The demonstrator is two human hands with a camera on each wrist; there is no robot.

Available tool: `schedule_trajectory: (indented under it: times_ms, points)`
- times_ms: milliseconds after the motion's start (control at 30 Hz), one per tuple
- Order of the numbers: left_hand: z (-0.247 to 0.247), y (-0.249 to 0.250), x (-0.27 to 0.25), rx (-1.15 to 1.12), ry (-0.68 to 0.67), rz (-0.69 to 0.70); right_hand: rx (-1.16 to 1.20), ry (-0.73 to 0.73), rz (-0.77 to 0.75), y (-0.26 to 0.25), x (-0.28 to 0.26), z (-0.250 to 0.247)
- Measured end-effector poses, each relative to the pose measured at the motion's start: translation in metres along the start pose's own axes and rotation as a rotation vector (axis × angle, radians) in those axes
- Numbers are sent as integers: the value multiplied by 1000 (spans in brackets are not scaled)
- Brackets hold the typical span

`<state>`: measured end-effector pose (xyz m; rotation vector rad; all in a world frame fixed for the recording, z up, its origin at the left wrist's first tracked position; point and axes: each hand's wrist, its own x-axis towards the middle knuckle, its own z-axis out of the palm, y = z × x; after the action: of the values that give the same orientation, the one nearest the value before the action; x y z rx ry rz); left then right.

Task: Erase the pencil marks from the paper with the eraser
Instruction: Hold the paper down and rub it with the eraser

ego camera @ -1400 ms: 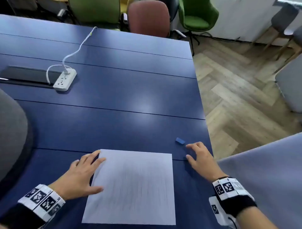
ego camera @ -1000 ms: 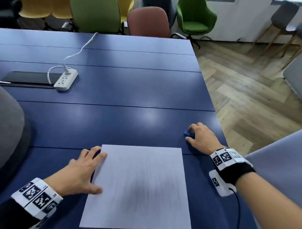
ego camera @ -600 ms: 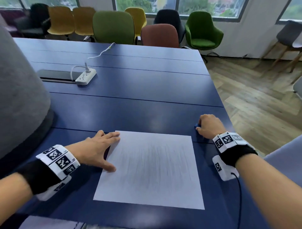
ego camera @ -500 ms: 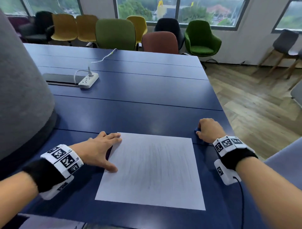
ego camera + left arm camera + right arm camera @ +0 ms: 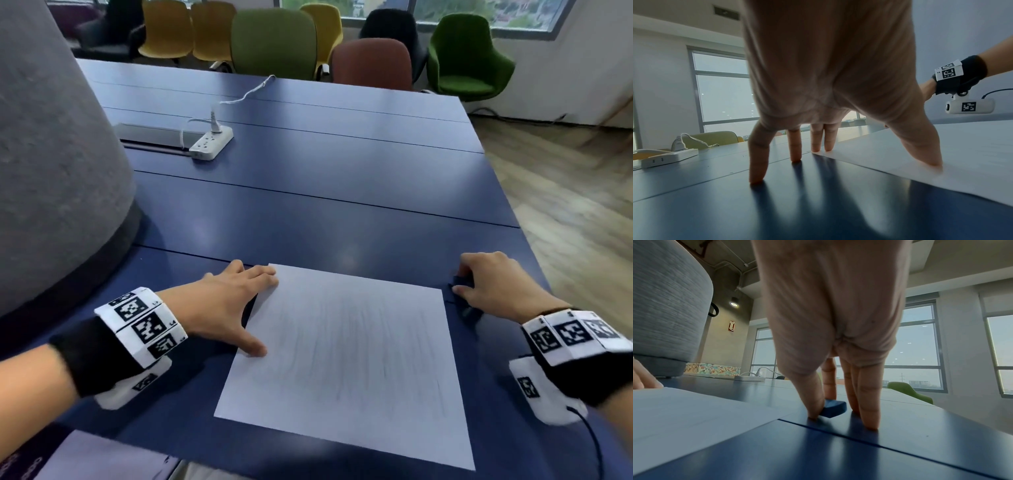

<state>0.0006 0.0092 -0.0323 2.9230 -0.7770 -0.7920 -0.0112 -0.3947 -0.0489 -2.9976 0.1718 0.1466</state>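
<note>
The R hand (image 5: pixel 830 353) pinched the blue eraser (image 5: pixel 833 408) w/ thumb & finger, low on the blue surface (image 5: pixel 342 219), at 3 o'clock of the paper (image 5: pixel 342 359). The L hand (image 5: pixel 226 308) lay flat, holding the paper's 9 o'clock edge.

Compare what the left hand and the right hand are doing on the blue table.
The left hand lies spread, thumb and two fingertips pressing the white sheet of paper; the right hand is bunched, thumb and forefinger pinching the small blue eraser. The left holds nothing; the right grips its tool beside the paper. Both rest on the blue table.
</note>
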Motion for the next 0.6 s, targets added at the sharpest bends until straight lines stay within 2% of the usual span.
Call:
schedule_trajectory:
  times_ms: [267, 433, 500, 600]
  points:
    - [-1, 1, 0, 35, -8, 21, 24, 11, 21, 6, -5, 8]
    - [0, 3, -1, 45, -21, 24, -14, -50, 36, -6, -11, -1]
    - [4, 5, -3, 31, -3, 29, 71, 22, -8, -24, -12, -10]
    - [6, 4, -3, -2, 44, 41, 283, 166, -175, -81, -19, -17]
